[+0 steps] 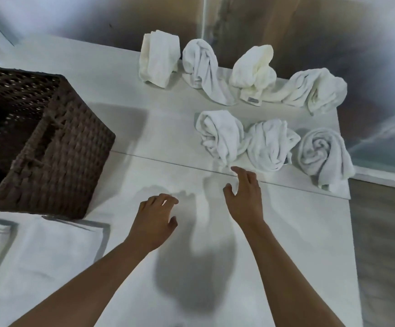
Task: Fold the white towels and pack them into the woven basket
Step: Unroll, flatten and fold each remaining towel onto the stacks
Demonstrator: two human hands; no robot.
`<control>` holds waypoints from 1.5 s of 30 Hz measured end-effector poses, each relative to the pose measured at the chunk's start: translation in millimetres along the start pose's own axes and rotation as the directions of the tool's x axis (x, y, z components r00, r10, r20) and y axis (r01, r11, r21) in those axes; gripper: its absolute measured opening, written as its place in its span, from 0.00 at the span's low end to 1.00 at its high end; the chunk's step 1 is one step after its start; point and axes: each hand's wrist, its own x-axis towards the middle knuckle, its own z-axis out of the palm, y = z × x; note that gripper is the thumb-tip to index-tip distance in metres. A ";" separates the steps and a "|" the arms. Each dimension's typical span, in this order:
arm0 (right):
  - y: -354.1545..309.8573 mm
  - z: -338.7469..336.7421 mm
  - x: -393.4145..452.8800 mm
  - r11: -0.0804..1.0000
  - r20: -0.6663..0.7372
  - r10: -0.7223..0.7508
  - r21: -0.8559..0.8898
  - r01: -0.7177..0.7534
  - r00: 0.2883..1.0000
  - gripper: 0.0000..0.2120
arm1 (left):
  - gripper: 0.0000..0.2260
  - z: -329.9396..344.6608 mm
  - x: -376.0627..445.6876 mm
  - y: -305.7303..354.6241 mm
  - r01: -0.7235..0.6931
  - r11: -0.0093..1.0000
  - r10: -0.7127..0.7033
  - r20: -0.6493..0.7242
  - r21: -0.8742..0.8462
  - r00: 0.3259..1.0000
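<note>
While both hands hover empty over the white table (144, 142), the right hand (245, 197) reaches toward the nearest crumpled towel (220, 134).

Because the right hand has its fingers loosely spread and gripping nothing, its fingertips just short of that towel's near, lower end, it looks the likelier one to pick it up; the left hand (155, 217) lies nearer the person, fingers relaxed and lightly curled, also holding nothing; the nearest crumpled towel lies ahead and slightly right of both hands, its long axis running from far-left to near-right, the trailing corner pointing back at the right hand; six more bunched towels sit beyond and to the right; the woven basket (57, 147) stands open to the left, well apart from the towels; folded white cloth (45, 251) lies near-left, just below the basket.
</note>
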 end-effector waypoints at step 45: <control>-112.9 -31.5 -119.4 0.958 -0.005 0.183 0.226 -0.177 0.983 0.19 | 0.32 -64.2 -66.8 27.6 -0.173 0.893 0.214 0.054 -0.416 0.975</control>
